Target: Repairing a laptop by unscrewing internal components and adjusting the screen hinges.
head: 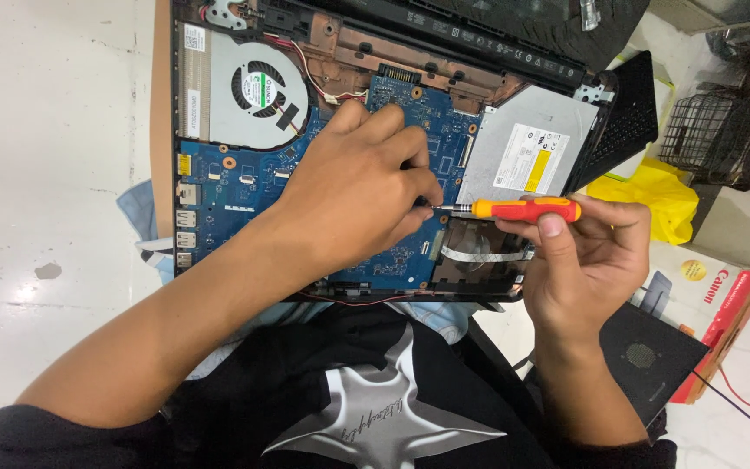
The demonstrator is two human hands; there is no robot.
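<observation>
One opened laptop (219,187) lies in view, with one blue circuit board (245,191), one round cooling fan (258,87) and one silver optical drive (527,156). Two hands, left hand (353,187) and right hand (588,252), share one orange-and-red screwdriver (523,209). One cardboard box (713,300), one yellow bag (653,195) and one wire basket (709,135) sit alongside.

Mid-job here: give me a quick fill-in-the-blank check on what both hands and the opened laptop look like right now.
1. The right hand holds a screwdriver whose handle is orange and ____.
2. The left hand rests on the laptop's blue ____, its fingers pinched at the screwdriver's tip.
3. The round cooling fan sits at the laptop's upper ____ in the picture.
4. The silver optical drive lies to the ____ of the left hand in the picture.

Missing words: red; circuit board; left; right
</observation>
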